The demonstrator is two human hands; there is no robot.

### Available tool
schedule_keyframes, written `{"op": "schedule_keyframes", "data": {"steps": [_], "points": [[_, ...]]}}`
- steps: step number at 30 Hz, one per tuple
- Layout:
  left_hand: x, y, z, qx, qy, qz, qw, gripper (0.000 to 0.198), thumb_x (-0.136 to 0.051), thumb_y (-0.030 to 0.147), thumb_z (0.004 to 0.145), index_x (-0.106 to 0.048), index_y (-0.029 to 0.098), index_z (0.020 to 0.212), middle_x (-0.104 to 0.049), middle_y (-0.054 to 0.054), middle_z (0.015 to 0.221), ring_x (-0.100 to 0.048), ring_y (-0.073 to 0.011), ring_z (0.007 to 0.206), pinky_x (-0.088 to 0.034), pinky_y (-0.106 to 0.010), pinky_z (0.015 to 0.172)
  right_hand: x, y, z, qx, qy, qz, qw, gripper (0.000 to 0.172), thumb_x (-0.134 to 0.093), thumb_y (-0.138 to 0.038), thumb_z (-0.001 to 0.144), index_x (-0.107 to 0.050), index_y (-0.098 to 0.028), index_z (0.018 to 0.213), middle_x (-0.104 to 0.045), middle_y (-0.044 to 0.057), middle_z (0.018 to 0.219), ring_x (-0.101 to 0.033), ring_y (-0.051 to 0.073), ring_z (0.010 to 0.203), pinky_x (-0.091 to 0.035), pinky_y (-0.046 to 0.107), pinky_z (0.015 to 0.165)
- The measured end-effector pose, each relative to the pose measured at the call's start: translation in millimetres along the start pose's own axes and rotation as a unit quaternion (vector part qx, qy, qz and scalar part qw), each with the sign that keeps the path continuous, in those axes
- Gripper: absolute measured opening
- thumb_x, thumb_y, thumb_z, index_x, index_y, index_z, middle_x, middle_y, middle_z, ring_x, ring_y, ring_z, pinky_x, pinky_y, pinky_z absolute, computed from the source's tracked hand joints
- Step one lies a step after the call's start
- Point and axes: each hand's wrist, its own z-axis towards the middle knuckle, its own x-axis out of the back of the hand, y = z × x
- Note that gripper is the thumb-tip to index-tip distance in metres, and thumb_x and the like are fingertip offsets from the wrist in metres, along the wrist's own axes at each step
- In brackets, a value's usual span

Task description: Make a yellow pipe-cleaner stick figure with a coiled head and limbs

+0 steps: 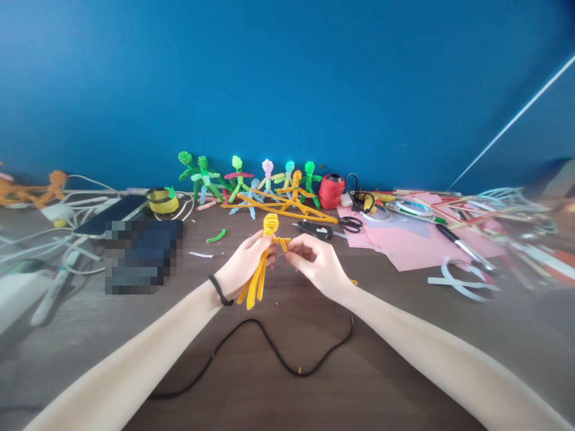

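Note:
Between my hands is a yellow pipe-cleaner figure (270, 224) with a coiled round head and several loose strands hanging down. My left hand (250, 258) is closed around it just below the head. At the figure's right side, my right hand (315, 260) pinches the end of a short yellow strand that sticks out like an arm. Parts of the fingers on my left hand are hidden behind the strands. Behind my right hand lie a black glue gun (313, 230) and a pair of black-handled scissors (350, 224).
Finished pipe-cleaner figures (237, 173) lean along the blue wall, with orange pipe cleaners (287, 209) before them. Pink paper (415, 245) and a pen (465, 246) lie right. Left are a phone (117, 212) and a pixelated dark object (150, 254). A black cord (260, 326) crosses the front.

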Motion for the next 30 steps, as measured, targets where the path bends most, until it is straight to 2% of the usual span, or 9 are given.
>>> {"op": "schedule_keyframes", "data": {"steps": [6, 12, 21, 30], "points": [[2.4, -2.9, 1.0, -0.041, 0.047, 0.126, 0.99, 0.012, -0.047, 0.028, 0.074, -0.048, 0.017, 0.079, -0.043, 0.005, 0.06, -0.04, -0.0079, 0.051, -0.034, -0.021, 0.05, 1.2, -4.2, -0.8, -0.025, -0.011, 0.012, 1.0, 0.014, -0.054, -0.03, 0.076, -0.053, -0.016, 0.078, -0.051, -0.003, 0.054, -0.045, 0.007, 0.046, -0.036, 0.02, 0.045], [1.9, 6.2, -4.1, -0.037, -0.001, 0.129, 0.991, 0.015, -0.048, 0.032, 0.075, -0.047, 0.017, 0.077, -0.046, 0.004, 0.063, -0.043, -0.0092, 0.058, -0.036, -0.022, 0.057, 1.9, -1.5, 0.3, -0.006, -0.002, -0.001, 1.0, 0.011, -0.055, -0.027, 0.075, -0.054, -0.016, 0.076, -0.05, -0.004, 0.052, -0.044, 0.006, 0.045, -0.035, 0.019, 0.045], [4.7, 4.3, 0.3, -0.074, -0.022, 0.144, 0.987, 0.015, -0.053, 0.029, 0.073, -0.051, 0.015, 0.072, -0.051, 0.001, 0.065, -0.048, -0.0111, 0.065, -0.039, -0.026, 0.067, -0.1, 0.3, -3.0, 0.005, -0.005, 0.015, 1.0, 0.013, -0.056, -0.029, 0.075, -0.054, -0.017, 0.077, -0.052, -0.003, 0.056, -0.046, 0.007, 0.048, -0.035, 0.019, 0.044], [5.1, 11.8, -3.2, -0.09, -0.049, 0.208, 0.973, 0.015, -0.054, 0.031, 0.073, -0.05, 0.016, 0.071, -0.052, 0.002, 0.061, -0.05, -0.0118, 0.06, -0.041, -0.027, 0.065, 6.5, 2.9, 3.7, -0.008, -0.034, -0.037, 0.999, 0.015, -0.058, -0.03, 0.072, -0.057, -0.016, 0.067, -0.052, -0.003, 0.054, -0.046, 0.008, 0.05, -0.035, 0.021, 0.048]]}}
